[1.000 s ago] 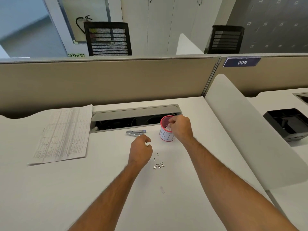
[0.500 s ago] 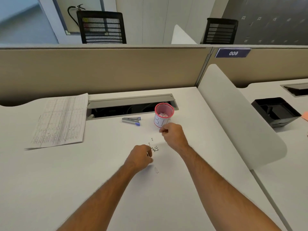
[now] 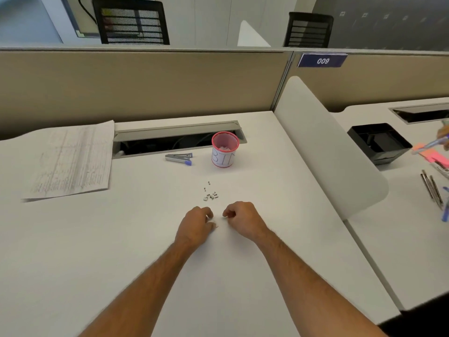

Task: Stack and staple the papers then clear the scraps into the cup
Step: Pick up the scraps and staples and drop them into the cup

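Observation:
A stack of printed papers (image 3: 70,159) lies at the desk's back left. A grey stapler (image 3: 178,158) with a blue tip rests beside the pink-rimmed cup (image 3: 224,149), which is marked "BIN" and holds white scraps. Several loose staples (image 3: 210,194) lie scattered in front of the cup. My left hand (image 3: 196,224) and my right hand (image 3: 239,217) rest close together on the desk just below the staples, both with curled fingers. A tiny paper scrap (image 3: 216,226) lies at my left thumb tip. Nothing shows inside either hand.
An open cable tray (image 3: 175,139) runs behind the cup and stapler. A white divider panel (image 3: 323,142) bounds the desk on the right. Beyond it lie a black tray (image 3: 379,142), pens (image 3: 432,188) and pink notes, where another person's hand (image 3: 444,138) holds a pen.
My right hand left the cup's rim and came down past the staples toward me. My left hand drew back too. Both now sit together by the small scrap.

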`<move>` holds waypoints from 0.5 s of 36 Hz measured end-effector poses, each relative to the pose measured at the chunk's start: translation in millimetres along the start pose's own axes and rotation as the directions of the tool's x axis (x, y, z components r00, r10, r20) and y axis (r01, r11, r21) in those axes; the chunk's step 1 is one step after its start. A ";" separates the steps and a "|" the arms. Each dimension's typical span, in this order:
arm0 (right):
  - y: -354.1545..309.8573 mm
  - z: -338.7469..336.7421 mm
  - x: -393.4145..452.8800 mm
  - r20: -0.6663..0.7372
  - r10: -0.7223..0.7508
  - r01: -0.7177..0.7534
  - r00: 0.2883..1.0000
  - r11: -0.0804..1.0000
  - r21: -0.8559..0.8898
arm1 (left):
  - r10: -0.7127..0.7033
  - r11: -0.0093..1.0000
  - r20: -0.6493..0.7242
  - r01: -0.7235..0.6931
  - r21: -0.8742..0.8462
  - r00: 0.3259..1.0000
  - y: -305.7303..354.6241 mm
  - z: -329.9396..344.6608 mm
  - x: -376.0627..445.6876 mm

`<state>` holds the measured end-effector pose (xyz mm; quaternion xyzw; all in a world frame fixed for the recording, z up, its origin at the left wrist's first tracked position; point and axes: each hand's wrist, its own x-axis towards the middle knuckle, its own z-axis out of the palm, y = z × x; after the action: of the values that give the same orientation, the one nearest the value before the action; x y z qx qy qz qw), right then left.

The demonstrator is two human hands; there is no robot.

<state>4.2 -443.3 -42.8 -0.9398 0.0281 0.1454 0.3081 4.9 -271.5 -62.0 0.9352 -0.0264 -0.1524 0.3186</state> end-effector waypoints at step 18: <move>4.5 7.8 -21.2 -0.008 0.045 -0.044 0.999 0.991 0.125 | -0.134 0.963 -0.098 0.106 -0.246 0.986 7.5 12.0 -12.6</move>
<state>-18.7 -443.2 -45.3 -0.9186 0.0598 0.1451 0.3627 -10.4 -282.6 -63.1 0.8968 0.0671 -0.1203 0.4204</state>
